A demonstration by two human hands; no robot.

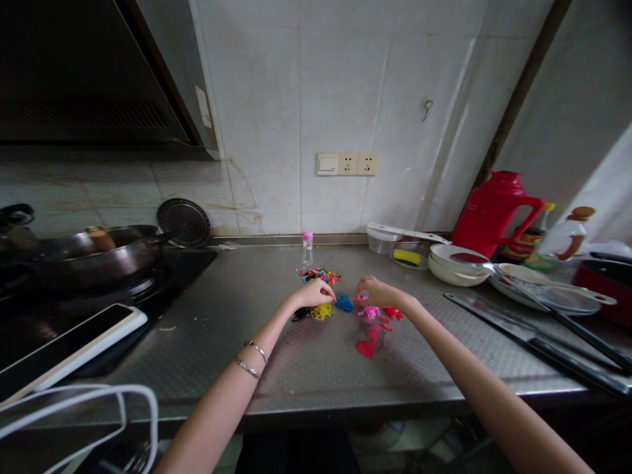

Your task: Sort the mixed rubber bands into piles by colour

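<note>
Small rubber bands lie in piles on the metal counter. My left hand (pixel 316 293) is closed in a pinch just above the yellow rubber bands (pixel 322 312); whatever its fingertips hold is too small to make out. Beside these are black rubber bands (pixel 301 315) and blue rubber bands (pixel 344 303). My right hand (pixel 371 290) pinches at the pink rubber bands (pixel 369 313), with a bit of pink at its fingertips. Red rubber bands (pixel 392 314) lie to its right. Behind the hands spreads a mixed-colour pile of rubber bands (pixel 320 275).
A clear bottle with a pink cap (pixel 307 247) stands behind the piles. Nearer me lies a clear bag with red print (pixel 368 345). Bowls (pixel 457 268), a red thermos jug (pixel 494 214) and a long black-handled knife (pixel 523 339) are rightward; a pan (pixel 103 257) is left.
</note>
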